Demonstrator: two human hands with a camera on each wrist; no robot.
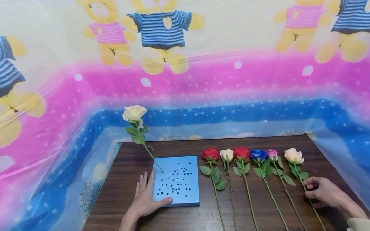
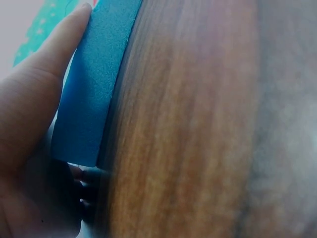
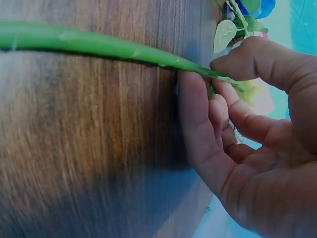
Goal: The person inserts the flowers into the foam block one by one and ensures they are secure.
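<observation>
A blue foam block [image 1: 176, 189] dotted with small dark holes lies on the table. One white rose [image 1: 134, 113] stands in its upper left part, stem leaning left. My left hand [image 1: 145, 195] rests against the block's left side, fingers straight and spread, thumb on the near edge. In the left wrist view the thumb [image 2: 54, 49] lies along the block's side wall [image 2: 94, 94]. At the right end of the flower row, my right hand [image 1: 325, 192] pinches the stem of a peach rose [image 1: 294, 155] between thumb and fingers. The right wrist view shows that green stem [image 3: 99, 43] running to the fingertips.
Between block and right hand lie a red rose [image 1: 210, 154], a pale rose [image 1: 226, 154], another red rose [image 1: 241, 153], a blue rose [image 1: 258, 155] and a pink rose [image 1: 272, 154], stems toward me. A bear-print cloth [image 1: 185, 89] hangs behind the brown table [image 1: 115, 199].
</observation>
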